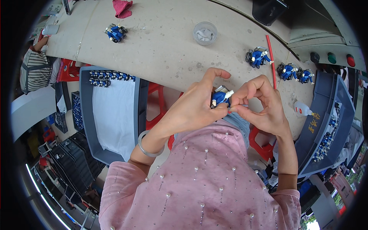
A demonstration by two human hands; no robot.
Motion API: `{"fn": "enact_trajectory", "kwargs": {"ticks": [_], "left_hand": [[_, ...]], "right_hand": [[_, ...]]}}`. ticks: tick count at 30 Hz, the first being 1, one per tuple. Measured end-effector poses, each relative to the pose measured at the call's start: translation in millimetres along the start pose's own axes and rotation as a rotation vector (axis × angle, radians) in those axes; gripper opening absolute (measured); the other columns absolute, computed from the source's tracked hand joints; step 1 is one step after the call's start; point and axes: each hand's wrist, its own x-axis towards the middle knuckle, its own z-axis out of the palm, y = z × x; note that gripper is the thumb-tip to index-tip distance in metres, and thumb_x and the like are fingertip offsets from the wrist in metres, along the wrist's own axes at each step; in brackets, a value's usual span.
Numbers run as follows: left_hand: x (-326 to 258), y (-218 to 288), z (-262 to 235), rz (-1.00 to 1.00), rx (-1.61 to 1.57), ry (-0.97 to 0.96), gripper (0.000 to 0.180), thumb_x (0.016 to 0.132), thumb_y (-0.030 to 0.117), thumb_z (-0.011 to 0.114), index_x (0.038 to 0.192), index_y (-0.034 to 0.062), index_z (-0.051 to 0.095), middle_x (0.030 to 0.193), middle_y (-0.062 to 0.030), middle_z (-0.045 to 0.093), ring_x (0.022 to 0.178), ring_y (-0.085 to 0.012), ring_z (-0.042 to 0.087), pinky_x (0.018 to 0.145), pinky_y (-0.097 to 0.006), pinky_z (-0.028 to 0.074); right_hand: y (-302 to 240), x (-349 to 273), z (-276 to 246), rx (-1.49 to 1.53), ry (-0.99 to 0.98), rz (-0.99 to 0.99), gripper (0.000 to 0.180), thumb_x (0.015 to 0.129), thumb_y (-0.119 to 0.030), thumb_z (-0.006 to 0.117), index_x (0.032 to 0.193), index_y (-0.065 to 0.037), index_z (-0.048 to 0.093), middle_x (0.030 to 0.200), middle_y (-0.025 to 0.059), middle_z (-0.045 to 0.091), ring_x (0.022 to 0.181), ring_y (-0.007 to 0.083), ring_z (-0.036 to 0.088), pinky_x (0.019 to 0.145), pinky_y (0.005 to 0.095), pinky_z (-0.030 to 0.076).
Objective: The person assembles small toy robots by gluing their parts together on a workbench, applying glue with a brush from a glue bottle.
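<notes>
At the counter's [165, 50] near edge, we hold a blue figurine [219, 99] in our left hand [193, 102], thumb closed against it, our right hand [265, 106] pinched just beside it on something we cannot make out, and a slackened left grip could drop it past that edge.

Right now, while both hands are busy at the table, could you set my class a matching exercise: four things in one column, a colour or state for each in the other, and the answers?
1. Cloth
2. Cup
3. Stick
4. Left hand

A. Red, long, thin
B. Holding a blue figure
C. Pink, crumpled
D. Clear, something white inside

Pairs: 1-C, 2-D, 3-A, 4-B
</notes>
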Motion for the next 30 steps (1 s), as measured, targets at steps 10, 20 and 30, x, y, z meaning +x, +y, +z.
{"fn": "enact_trajectory", "kwargs": {"ticks": [10, 20, 30], "left_hand": [[-2.6, -1.8, -4.3, -0.031, -0.044, -0.055, 0.057, 0.074, 0.006, 0.060, 0.127, 0.0030, 0.039, 0.070, -0.0055, 0.054, 0.064, -0.0122, 0.049, 0.062, -0.028, 0.043], [-7.8, 0.8, 2.3, -0.002, -0.117, -0.094, 0.059, 0.073, 0.006, 0.060, 0.128, 0.0045, 0.039, 0.068, -0.0053, 0.053, 0.063, -0.0128, 0.049, 0.062, -0.029, 0.042], [1.8, -6.0, -1.0, -0.008, -0.074, -0.107, 0.064, 0.071, -0.005, 0.055, 0.132, 0.0046, 0.037, 0.073, 0.0014, 0.054, 0.061, -0.0034, 0.046, 0.057, -0.019, 0.037]], "right_hand": [[-2.1, 0.6, -13.0, 0.158, 0.122, -0.055, 0.031, 0.077, 0.009, 0.066, 0.086, -0.006, 0.041, 0.081, 0.0087, 0.064, 0.075, 0.0122, 0.063, 0.073, 0.0255, 0.051], [-2.3, -3.9, -12.4, -0.209, -0.026, -0.096, 0.033, 0.077, 0.009, 0.066, 0.086, -0.006, 0.038, 0.079, 0.0096, 0.066, 0.078, 0.0140, 0.067, 0.071, 0.0258, 0.052], [2.1, -5.9, -1.0, 0.055, 0.045, -0.160, 0.034, 0.078, 0.008, 0.068, 0.086, -0.006, 0.038, 0.082, 0.0117, 0.067, 0.078, 0.0155, 0.067, 0.069, 0.0282, 0.054]]}}
